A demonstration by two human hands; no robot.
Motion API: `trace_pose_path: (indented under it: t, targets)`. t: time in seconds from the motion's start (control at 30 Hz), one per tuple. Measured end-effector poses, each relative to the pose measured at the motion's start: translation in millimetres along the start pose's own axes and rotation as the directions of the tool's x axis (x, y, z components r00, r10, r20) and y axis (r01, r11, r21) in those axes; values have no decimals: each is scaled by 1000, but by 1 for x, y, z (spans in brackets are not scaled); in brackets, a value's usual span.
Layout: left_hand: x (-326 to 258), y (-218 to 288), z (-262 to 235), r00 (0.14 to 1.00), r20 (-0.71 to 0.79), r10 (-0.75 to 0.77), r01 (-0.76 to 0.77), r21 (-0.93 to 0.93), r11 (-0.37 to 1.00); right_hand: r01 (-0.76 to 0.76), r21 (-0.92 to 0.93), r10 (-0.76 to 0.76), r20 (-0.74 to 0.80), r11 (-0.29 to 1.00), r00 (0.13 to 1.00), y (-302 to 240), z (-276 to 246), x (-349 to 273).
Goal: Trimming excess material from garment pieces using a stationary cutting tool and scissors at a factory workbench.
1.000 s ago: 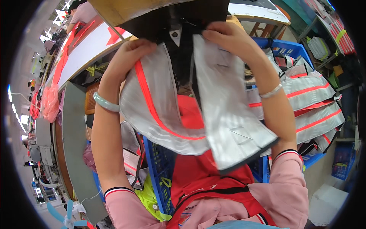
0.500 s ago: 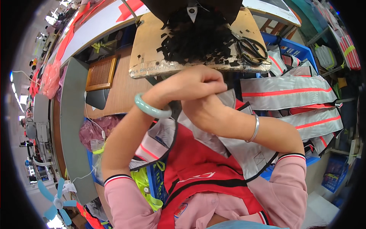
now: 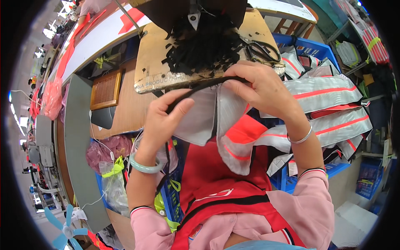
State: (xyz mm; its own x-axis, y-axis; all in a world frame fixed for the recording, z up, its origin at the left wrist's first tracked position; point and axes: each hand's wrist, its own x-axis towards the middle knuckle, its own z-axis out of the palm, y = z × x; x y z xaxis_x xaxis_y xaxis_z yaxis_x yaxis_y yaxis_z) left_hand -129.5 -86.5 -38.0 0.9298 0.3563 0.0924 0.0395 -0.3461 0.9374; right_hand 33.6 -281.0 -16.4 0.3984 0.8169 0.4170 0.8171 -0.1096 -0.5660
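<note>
Silver fabric: a reflective vest piece (image 3: 208, 112) hung between both hands, just below the wooden board (image 3: 154, 66).
Left hand (image 3: 164, 118): pinched a black strap (image 3: 196, 85).
Right hand (image 3: 260, 85): gripped strap and vest edge.
Progress: strap lay along the edge, seemingly unattached; finished vests (image 3: 333, 104) were stacked right.

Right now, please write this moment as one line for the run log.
left hand: pinches black strap | right hand: grips grey cloth and strap | scissors: on board | black scraps: piled on board
</note>
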Motion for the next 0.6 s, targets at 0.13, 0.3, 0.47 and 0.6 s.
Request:
trace_pose_path:
  t: [0.13, 0.3, 0.47, 0.6]
  targets:
    - [34, 16, -20, 999, 52, 7, -10, 63, 998, -216, 288, 226, 0, 933, 974, 4, 0, 12]
    - [74, 12, -44, 977, 107, -183, 158, 210, 965, -264, 232, 264, 33, 936, 964, 24, 7, 45]
    - [109, 4, -55, 945, 187, -270, 267, 40, 963, -303, 292, 284, 105, 907, 953, 52, 14, 73]
    - [120, 3, -57, 926, 170, -337, 347, -36, 937, -287, 368, 276, 83, 885, 958, 63, 20, 87]
